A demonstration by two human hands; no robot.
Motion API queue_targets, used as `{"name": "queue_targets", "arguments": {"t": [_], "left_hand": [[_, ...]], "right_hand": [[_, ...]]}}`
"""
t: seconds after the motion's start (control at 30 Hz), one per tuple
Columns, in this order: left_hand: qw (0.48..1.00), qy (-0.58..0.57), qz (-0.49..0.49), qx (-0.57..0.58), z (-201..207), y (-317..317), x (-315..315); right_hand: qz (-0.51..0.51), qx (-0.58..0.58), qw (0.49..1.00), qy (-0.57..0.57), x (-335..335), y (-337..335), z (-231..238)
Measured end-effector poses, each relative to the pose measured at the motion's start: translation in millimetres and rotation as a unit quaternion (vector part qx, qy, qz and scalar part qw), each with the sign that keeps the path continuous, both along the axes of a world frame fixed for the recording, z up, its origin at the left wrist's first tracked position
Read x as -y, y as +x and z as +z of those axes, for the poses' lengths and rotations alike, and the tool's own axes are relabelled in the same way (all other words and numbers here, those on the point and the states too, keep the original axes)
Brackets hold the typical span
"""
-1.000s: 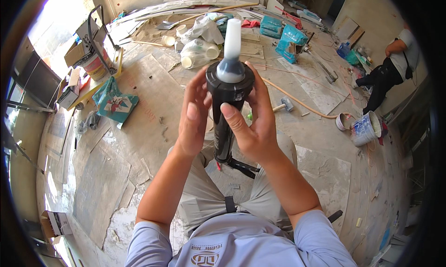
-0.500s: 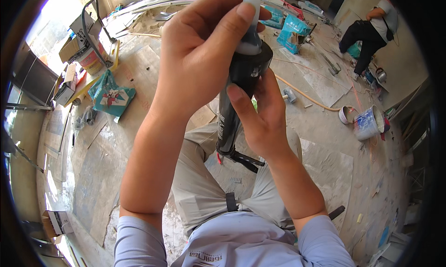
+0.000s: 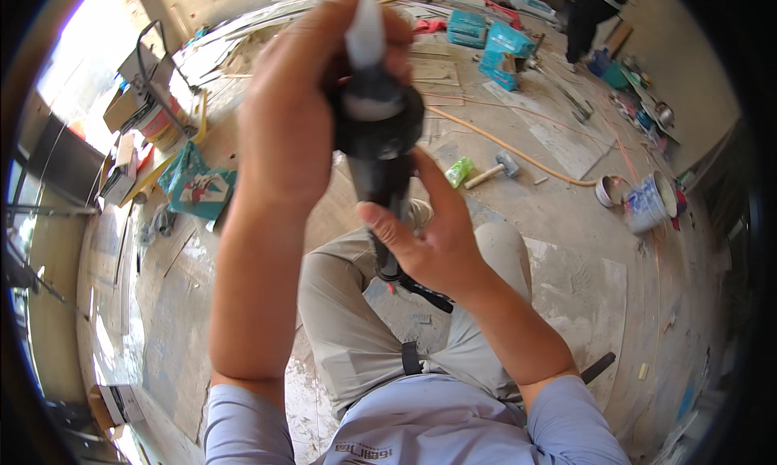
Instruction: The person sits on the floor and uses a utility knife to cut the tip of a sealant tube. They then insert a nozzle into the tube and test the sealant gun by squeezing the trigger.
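In front of me is a black caulking gun (image 3: 380, 169), held with its tip up and away and its handle end down toward my lap. A whitish translucent nozzle (image 3: 366, 32) stands at its front end. My left hand (image 3: 287, 117) is closed round the nozzle, somewhat blurred, with its far fingers partly hidden. Lower down, my right hand (image 3: 441, 250) grips the barrel, thumb on the near side and other fingers mostly behind it. The black trigger handle (image 3: 426, 295) hangs below, between my knees.
A mallet (image 3: 490, 174) and a green packet (image 3: 459, 172) lie on the dusty floor beyond my right knee. At right are a bucket (image 3: 647, 204) and hose (image 3: 518, 148). Teal bags (image 3: 506, 52) lie farther off, another bag (image 3: 198, 182) at left. A person (image 3: 587, 16) stands at far right.
Both hands and the caulking gun have shifted left, the gun's front end also lower in view. The mallet and green packet show more fully. The other person has moved farther away.
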State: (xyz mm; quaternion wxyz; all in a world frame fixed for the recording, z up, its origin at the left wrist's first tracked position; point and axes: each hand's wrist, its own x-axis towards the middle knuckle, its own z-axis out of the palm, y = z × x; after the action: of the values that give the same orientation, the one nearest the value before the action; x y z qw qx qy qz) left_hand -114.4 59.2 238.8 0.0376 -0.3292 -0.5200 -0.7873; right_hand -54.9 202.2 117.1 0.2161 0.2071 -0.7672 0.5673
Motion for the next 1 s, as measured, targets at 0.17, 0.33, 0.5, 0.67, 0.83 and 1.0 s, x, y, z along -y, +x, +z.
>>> {"name": "queue_targets", "arguments": {"t": [0.17,0.33,0.5,0.67,0.83,1.0], "left_hand": [[0.995,-0.046,-0.009,0.089,16,1,15],[0.988,-0.061,0.016,0.14,26,-6,24],[0.985,-0.057,0.043,0.159,24,-20,24],[0.984,-0.075,0.059,0.15,22,-30,15],[0.985,-0.058,0.063,0.149,19,-43,2],[0.983,-0.068,0.078,0.15,17,-56,-6]], "right_hand": [[-0.059,-0.076,0.989,0.115,-39,9,-14],[-0.185,-0.025,0.976,0.112,-121,11,-64],[-0.389,0.032,0.913,0.12,-250,34,-180],[-0.553,0.252,0.782,0.137,-364,117,-332],[-0.573,0.393,0.695,0.186,-393,223,-423],[-0.558,0.552,0.595,0.172,-391,285,-463]]}}
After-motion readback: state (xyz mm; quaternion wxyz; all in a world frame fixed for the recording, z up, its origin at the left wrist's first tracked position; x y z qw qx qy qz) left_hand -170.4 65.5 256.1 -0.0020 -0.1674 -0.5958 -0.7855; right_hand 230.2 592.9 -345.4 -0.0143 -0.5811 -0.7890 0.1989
